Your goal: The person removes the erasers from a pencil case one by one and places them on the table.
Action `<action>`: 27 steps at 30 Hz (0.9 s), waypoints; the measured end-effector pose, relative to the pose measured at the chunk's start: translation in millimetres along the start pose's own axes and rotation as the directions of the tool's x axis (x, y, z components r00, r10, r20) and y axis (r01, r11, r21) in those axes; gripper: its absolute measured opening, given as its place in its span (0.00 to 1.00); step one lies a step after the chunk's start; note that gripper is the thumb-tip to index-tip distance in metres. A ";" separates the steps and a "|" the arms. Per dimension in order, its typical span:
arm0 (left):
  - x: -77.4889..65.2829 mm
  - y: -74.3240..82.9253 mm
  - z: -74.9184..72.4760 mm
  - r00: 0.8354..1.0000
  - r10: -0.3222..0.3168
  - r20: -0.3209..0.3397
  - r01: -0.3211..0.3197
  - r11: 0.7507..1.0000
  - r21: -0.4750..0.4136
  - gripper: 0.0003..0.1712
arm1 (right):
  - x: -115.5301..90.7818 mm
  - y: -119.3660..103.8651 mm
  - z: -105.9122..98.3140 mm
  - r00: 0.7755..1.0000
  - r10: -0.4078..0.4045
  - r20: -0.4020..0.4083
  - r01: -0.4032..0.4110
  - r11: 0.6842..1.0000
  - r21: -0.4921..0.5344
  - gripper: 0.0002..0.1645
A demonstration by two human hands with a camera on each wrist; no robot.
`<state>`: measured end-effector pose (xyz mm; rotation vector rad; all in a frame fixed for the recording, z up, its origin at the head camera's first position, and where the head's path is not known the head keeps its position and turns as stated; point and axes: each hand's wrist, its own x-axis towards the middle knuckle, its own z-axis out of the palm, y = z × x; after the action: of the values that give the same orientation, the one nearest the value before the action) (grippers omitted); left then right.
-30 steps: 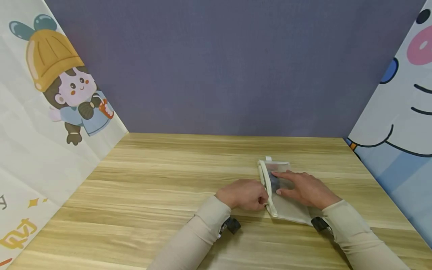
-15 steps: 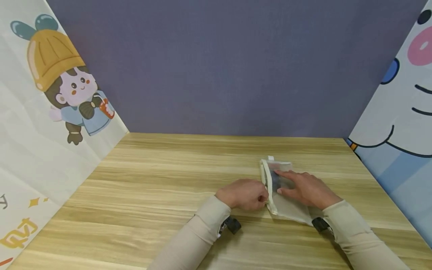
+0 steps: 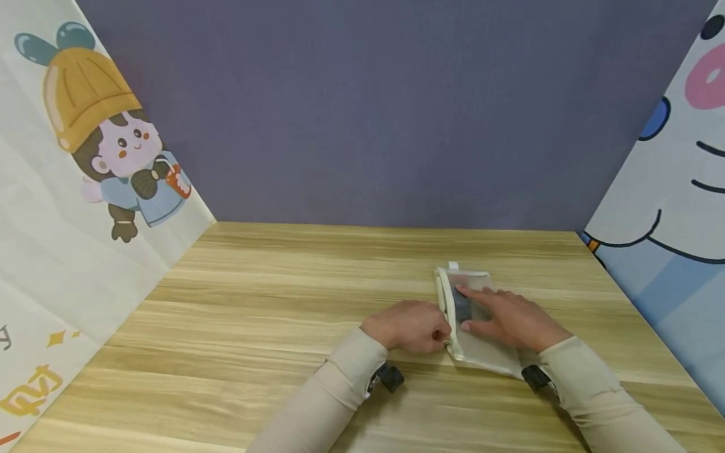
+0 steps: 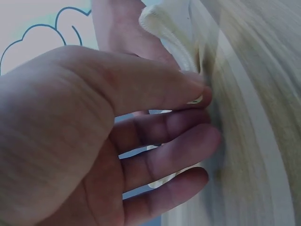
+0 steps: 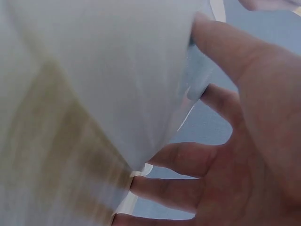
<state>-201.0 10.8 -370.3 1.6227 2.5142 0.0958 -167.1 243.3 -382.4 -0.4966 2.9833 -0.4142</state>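
A translucent zip pouch [image 3: 489,351] with a cream zipper edge lies flat on the table, right of the middle in the head view. Something dark shows through its upper part; its kind cannot be told. At the zipper's near end, my left hand [image 3: 409,327] pinches a small pull between thumb and forefinger; only a bit of it peeks out in the left wrist view, where the other fingers curl loosely. Spread over the pouch, my right hand [image 3: 512,318] presses it down with fairly straight fingers. In the right wrist view its fingertips [image 5: 207,26] touch the pouch's surface.
The wooden table [image 3: 255,302] runs back to a grey-blue panel [image 3: 362,113]. White sheets with cartoon prints stand at the left [image 3: 51,207] and right [image 3: 663,201]. A small white tab [image 3: 453,265] sticks out from the pouch's far end.
The pouch has shifted slightly to the right, then a touch back. My right hand has moved only a little with it; the left hand stays at the zipper's near end.
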 end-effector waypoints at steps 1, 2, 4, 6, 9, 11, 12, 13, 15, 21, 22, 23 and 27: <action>-0.3 0.1 -0.6 1.000 0.005 0.002 -0.005 1.000 0.004 0.15 | 0.2 -0.4 -0.4 1.000 0.002 0.001 -0.002 1.000 0.003 0.47; -0.7 0.1 -1.0 1.000 0.009 0.005 -0.009 1.000 0.005 0.15 | 0.5 -0.6 -0.6 1.000 0.003 0.001 -0.003 1.000 0.006 0.47; -1.4 0.2 -2.0 1.000 0.016 0.006 -0.016 1.000 0.004 0.15 | 1.1 -0.8 -0.8 1.000 0.004 0.000 -0.004 1.000 0.011 0.47; -1.9 0.3 -2.6 1.000 0.021 0.007 -0.021 1.000 -0.002 0.14 | 1.4 -0.9 -0.8 1.000 0.007 0.003 -0.007 1.000 0.013 0.47; -2.4 0.3 -3.5 0.999 0.030 0.017 -0.030 0.999 -0.017 0.14 | 1.5 -0.4 -0.2 1.000 0.001 -0.003 -0.001 1.000 0.021 0.46; -2.3 0.2 -3.7 0.999 0.039 0.026 -0.038 0.999 -0.032 0.13 | 1.4 0.3 0.1 1.000 -0.003 -0.007 0.004 1.000 0.026 0.46; -2.0 0.1 -3.6 0.998 0.045 0.032 -0.043 0.998 -0.038 0.13 | 1.3 0.6 0.2 1.000 -0.006 -0.010 0.006 1.000 0.029 0.45; -1.9 -0.2 -3.5 0.998 0.051 0.037 -0.049 0.998 -0.044 0.13 | 1.2 0.8 0.3 1.000 -0.007 -0.012 0.008 0.999 0.031 0.45; -1.8 -0.4 -3.4 0.997 0.062 0.044 -0.059 0.997 -0.055 0.13 | 1.0 1.0 0.4 1.000 -0.007 -0.014 0.008 0.999 0.034 0.45; -2.2 -0.1 -5.4 0.995 0.083 0.053 -0.079 0.994 -0.076 0.12 | 0.6 0.2 0.3 1.000 0.006 -0.012 -0.006 0.999 0.045 0.45; -2.3 0.0 -5.9 0.995 0.084 0.056 -0.080 0.993 -0.082 0.12 | 0.6 -0.2 0.1 1.000 0.008 -0.011 -0.007 0.999 0.046 0.45; -2.5 0.1 -6.4 0.995 0.085 0.059 -0.079 0.993 -0.091 0.12 | 0.6 -0.6 -0.2 1.000 0.009 -0.011 -0.009 0.999 0.047 0.45; -2.0 1.4 -8.1 0.994 0.085 0.073 -0.077 0.991 -0.112 0.11 | -0.2 -0.5 -1.0 1.000 0.010 -0.014 -0.009 0.999 0.046 0.45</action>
<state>-200.3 9.8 -361.9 1.6524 2.3429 0.1730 -166.8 243.1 -381.3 -0.4771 2.9806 -0.4859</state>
